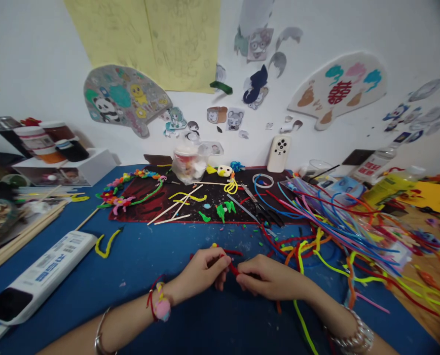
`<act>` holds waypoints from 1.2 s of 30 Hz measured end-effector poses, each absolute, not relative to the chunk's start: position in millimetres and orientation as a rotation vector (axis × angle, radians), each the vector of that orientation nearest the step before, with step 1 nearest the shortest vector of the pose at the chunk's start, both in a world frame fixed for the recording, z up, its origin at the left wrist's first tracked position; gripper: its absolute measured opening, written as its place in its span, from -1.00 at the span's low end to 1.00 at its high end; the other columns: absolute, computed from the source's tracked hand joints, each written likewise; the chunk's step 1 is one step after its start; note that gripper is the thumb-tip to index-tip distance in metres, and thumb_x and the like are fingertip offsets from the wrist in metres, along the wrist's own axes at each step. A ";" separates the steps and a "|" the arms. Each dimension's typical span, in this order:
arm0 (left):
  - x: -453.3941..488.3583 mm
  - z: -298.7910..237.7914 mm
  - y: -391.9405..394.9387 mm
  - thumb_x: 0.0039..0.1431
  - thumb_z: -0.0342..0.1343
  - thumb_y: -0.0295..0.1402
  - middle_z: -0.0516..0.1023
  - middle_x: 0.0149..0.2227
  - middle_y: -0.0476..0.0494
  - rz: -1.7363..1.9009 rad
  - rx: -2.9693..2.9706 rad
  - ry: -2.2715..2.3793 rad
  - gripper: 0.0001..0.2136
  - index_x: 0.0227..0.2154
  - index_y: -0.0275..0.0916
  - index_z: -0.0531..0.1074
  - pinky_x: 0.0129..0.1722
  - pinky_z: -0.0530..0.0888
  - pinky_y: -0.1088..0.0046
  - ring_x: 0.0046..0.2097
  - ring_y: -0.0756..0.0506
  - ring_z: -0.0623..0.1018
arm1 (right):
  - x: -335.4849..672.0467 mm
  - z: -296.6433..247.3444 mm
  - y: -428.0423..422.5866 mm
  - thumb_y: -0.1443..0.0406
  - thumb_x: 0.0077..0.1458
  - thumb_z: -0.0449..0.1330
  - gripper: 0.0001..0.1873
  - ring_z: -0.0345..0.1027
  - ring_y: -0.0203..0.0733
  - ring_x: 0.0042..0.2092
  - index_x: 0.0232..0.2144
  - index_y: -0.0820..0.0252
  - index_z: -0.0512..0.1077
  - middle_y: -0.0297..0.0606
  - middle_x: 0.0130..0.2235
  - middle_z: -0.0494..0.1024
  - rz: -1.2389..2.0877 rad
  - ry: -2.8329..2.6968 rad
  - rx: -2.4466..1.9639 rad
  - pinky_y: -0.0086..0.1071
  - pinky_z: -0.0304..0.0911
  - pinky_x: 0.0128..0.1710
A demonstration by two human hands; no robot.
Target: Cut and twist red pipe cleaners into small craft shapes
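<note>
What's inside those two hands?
A bit of red pipe cleaner shows between the left hand and the right hand. Anything inside their curled grip is covered, so I can't tell.

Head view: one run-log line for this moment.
left hand: pinching red strand | right hand: pinching red strand | scissors: on dark mat beyond hands | bent yellow strand: on blue tabletop

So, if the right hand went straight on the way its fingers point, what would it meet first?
Beyond the red fuzzy stem it pinches, the right hand would probably meet the left hand first, though depth is hard to judge.
</note>
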State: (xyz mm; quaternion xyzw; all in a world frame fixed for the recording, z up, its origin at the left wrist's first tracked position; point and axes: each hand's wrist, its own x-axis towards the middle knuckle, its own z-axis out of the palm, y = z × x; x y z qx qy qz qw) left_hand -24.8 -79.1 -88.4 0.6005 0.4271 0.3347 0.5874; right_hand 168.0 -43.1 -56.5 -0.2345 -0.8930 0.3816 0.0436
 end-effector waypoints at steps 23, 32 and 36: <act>-24.7 -87.8 -79.2 0.20 -0.11 -0.19 0.33 -0.64 0.04 0.858 1.466 1.093 -0.69 -0.53 -0.31 0.30 -0.59 0.28 0.59 -0.62 0.08 0.35 | 161.0 -65.4 -45.5 0.21 0.21 -0.07 -0.71 0.22 -0.38 -0.52 -0.42 0.23 0.36 -0.38 -0.56 0.40 1.338 -2.439 -0.899 -0.54 0.09 -0.49; -25.3 -90.8 -75.6 0.20 -0.12 -0.18 0.31 -0.65 0.07 1.007 1.397 1.131 -0.70 -0.52 -0.29 0.27 -0.60 0.29 0.59 -0.64 0.09 0.35 | 162.9 -71.4 -40.3 0.11 0.22 -0.14 -0.58 0.16 -0.40 -0.60 -0.43 0.26 0.34 -0.41 -0.65 0.30 1.655 -2.095 -0.978 -0.53 0.08 -0.56; -25.9 -92.0 -76.1 0.21 -0.12 -0.18 0.31 -0.64 0.07 1.042 1.409 1.127 -0.70 -0.51 -0.29 0.27 -0.60 0.29 0.58 -0.64 0.08 0.36 | 163.8 -79.1 -35.1 0.03 0.17 -0.13 -0.52 0.16 -0.41 -0.65 -0.42 0.31 0.35 -0.37 -0.66 0.34 2.111 -1.700 -0.924 -0.54 0.10 -0.63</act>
